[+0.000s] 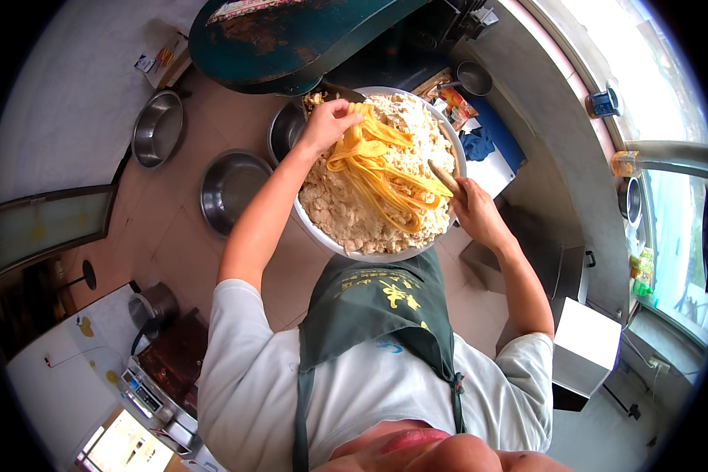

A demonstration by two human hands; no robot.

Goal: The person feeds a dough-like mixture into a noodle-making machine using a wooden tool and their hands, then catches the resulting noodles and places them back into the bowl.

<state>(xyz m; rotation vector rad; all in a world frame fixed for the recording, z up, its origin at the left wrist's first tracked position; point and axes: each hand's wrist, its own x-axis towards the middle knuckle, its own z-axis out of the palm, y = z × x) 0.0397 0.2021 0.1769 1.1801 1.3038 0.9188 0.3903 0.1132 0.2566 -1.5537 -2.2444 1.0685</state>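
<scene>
A large round metal basin [462, 161] full of pale, crumbly dough [330, 206] is in front of me. Long yellow noodle-like strips [385, 169] lie in loose folds over the crumbs. At the basin's far left side, my left hand [332, 126] is closed, its thumb and fingers pinching the upper end of the strips. My right hand [480, 211] grips a brownish, tapered stick-like tool [444, 176] at the basin's right rim. The tool's tip points up and left, beside the strips; its lower end is hidden in my fist.
A dark green machine [291, 55] stands just beyond the basin. Metal bowls [232, 189] sit to the left, one partly behind the basin. Farther left is another metal bowl [158, 130]. A small pan [473, 77] and packets [455, 102] lie at the back right, near a long windowsill.
</scene>
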